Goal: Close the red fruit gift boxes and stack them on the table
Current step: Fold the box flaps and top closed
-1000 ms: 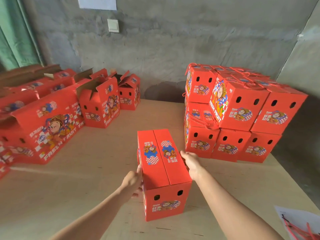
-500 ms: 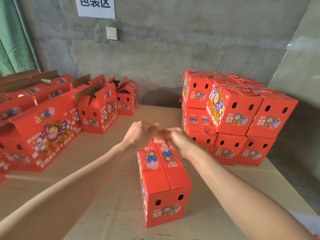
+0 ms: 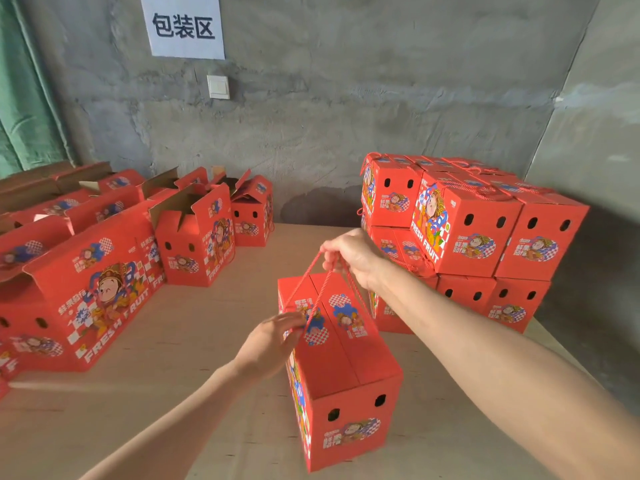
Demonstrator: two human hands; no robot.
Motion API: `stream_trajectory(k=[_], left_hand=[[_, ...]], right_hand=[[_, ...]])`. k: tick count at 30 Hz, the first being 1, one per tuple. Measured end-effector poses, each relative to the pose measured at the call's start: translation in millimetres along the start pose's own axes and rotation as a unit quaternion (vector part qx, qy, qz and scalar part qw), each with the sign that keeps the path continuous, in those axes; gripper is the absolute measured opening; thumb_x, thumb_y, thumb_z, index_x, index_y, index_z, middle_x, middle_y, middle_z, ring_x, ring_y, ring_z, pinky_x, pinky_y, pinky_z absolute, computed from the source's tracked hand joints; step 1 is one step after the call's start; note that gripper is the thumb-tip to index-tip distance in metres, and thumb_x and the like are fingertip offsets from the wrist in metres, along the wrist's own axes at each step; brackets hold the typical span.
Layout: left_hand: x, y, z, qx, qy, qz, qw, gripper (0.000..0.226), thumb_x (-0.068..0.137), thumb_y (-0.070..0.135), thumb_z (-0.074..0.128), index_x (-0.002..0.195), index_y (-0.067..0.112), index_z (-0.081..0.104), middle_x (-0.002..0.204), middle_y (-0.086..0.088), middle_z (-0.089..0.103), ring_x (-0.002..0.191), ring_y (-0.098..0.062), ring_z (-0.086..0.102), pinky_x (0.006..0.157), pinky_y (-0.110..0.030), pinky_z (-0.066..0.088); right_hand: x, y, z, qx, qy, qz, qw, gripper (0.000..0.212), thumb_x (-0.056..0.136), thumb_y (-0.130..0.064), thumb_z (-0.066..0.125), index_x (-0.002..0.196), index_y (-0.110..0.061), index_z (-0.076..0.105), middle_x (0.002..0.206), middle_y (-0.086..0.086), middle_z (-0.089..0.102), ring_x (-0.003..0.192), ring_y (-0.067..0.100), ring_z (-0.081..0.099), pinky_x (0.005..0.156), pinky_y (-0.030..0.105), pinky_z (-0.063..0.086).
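Note:
A closed red fruit gift box (image 3: pixel 346 362) stands in front of me on the wooden table (image 3: pixel 194 341), its top flaps shut. My right hand (image 3: pixel 353 254) grips the red rope handle (image 3: pixel 320 289) and holds it taut above the far end of the lid. My left hand (image 3: pixel 273 341) rests against the box's upper left edge, fingers curled at the rope's lower end. A stack of closed red boxes (image 3: pixel 464 230), two layers high, stands at the back right.
Open red boxes (image 3: pixel 194 237) with raised flaps stand at the left and back left; a large one (image 3: pixel 86 296) is nearest. A grey concrete wall with a paper sign (image 3: pixel 185 26) and a switch lies behind. A green curtain hangs far left.
My right hand has drawn the rope handle up and to the right. My left hand dropped from the lid's top centre to the box's left edge.

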State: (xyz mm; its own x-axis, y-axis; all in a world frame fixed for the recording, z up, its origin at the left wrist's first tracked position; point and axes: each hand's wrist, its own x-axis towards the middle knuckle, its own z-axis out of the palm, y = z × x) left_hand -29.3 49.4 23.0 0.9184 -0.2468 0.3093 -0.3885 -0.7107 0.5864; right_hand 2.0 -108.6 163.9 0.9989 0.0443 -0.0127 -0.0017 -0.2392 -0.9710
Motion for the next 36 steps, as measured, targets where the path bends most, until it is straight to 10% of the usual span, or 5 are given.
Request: stream_trajectory(k=[5, 11, 20, 27, 36], left_hand=[[13.0, 0.6, -8.6, -0.014, 0.063, 0.062, 0.996, 0.029, 0.096, 0.004, 0.048, 0.119, 0.009, 0.065, 0.131, 0.000, 0.058, 0.125, -0.014, 0.050, 0.103, -0.019, 0.033], [8.2, -24.6, 15.8, 0.018, -0.068, -0.027, 0.997, 0.044, 0.100, 0.007, 0.032, 0.143, 0.013, 0.040, 0.154, 0.002, 0.029, 0.143, -0.011, 0.023, 0.114, -0.019, 0.016], [7.5, -40.1, 36.6, 0.077, -0.102, -0.039, 0.991, 0.044, 0.101, 0.033, 0.037, 0.144, 0.022, 0.036, 0.158, 0.008, 0.017, 0.145, -0.007, 0.013, 0.115, -0.029, 0.017], [8.7, -29.7, 27.7, -0.031, -0.062, -0.001, 0.998, 0.051, 0.100, 0.034, 0.043, 0.146, 0.014, 0.032, 0.158, 0.003, 0.017, 0.145, -0.009, 0.015, 0.111, -0.017, 0.016], [48.5, 39.2, -26.9, -0.122, -0.148, 0.104, 0.976, 0.140, 0.055, 0.066, 0.077, 0.142, 0.030, -0.027, 0.149, 0.015, -0.033, 0.138, -0.004, -0.028, 0.119, -0.032, -0.003]], right_hand=[[11.8, -17.3, -4.0, 0.050, 0.048, -0.058, 0.996, 0.025, 0.088, -0.002, 0.049, 0.066, -0.007, 0.057, 0.061, 0.008, 0.057, 0.058, 0.017, 0.056, 0.063, 0.026, 0.042], [19.5, 16.3, 13.8, -0.036, 0.006, -0.026, 0.999, 0.015, 0.092, -0.005, 0.049, 0.082, -0.005, 0.060, 0.095, 0.018, 0.071, 0.088, 0.020, 0.063, 0.089, 0.032, 0.039], [6.7, 51.7, 25.7, -0.081, -0.078, 0.115, 0.987, 0.011, 0.090, -0.006, 0.055, 0.080, -0.005, 0.061, 0.045, 0.000, 0.051, 0.043, 0.014, 0.053, 0.043, 0.021, 0.031], [27.8, 5.8, 15.1, -0.053, 0.109, 0.077, 0.990, 0.020, 0.087, -0.004, 0.051, 0.067, -0.007, 0.055, 0.044, 0.001, 0.042, 0.040, 0.014, 0.043, 0.047, 0.023, 0.035], [45.4, -84.1, -20.7, -0.050, 0.262, -0.059, 0.962, 0.017, 0.074, 0.002, 0.055, 0.058, -0.003, 0.054, 0.029, 0.000, 0.039, 0.043, 0.021, 0.039, 0.051, 0.027, 0.033]])
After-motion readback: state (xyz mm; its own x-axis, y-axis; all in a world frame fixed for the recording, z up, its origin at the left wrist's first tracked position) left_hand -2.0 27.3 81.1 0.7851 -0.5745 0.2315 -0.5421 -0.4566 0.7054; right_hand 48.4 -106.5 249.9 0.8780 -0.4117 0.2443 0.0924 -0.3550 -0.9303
